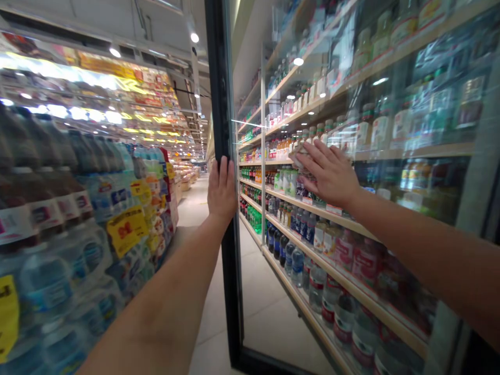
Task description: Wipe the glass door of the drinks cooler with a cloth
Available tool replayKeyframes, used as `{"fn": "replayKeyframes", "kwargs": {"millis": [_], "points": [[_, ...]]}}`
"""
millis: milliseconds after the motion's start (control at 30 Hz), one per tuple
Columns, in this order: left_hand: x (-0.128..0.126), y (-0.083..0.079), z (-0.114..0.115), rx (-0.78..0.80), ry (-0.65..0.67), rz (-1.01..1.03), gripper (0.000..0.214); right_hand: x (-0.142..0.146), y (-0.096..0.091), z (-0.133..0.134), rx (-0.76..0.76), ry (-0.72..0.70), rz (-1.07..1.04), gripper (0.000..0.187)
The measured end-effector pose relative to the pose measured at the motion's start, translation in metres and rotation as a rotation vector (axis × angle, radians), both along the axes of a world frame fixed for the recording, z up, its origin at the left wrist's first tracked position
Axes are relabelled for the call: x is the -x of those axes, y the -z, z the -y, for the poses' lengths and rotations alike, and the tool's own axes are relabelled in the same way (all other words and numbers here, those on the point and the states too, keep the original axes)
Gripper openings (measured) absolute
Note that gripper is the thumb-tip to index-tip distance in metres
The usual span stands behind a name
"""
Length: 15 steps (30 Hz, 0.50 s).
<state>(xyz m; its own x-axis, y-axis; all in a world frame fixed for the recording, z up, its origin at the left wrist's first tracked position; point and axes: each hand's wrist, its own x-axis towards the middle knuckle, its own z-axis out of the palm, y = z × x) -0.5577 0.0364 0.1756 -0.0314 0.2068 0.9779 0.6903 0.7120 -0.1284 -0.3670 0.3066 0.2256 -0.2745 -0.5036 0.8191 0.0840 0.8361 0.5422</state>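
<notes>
I face an open glass cooler door (pixel 250 291) with a black frame (pixel 224 104). My left hand (pixel 222 191) lies flat against the frame's edge, fingers stretched up and together. My right hand (pixel 328 174) reaches past the glass toward the shelves, fingers spread, palm down. Something pale sits under its fingertips at a shelf of small bottles (pixel 287 182); I cannot tell whether the hand grips it. Below run rows of dark and clear drink bottles (pixel 297 260) on wooden shelves (pixel 351 221).
At the left stand stacked packs of water bottles (pixel 58 281) with yellow price tags (pixel 127 229). A tiled aisle (pixel 195 203) runs ahead between the stacks and the cooler, with lit store displays far off. The cooler shelves (pixel 390 317) continue right and near.
</notes>
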Motion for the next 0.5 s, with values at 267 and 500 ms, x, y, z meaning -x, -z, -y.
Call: {"fn": "replayKeyframes", "kwargs": {"millis": [267,500], "points": [[0.018,0.004,-0.006,-0.028,0.084,0.013,0.065,0.033,0.001,0.026,-0.049,-0.047,0.082,0.068],[0.018,0.010,-0.004,-0.042,0.047,-0.071,0.057,0.051,-0.013,0.045,0.004,-0.022,0.012,0.069]]}}
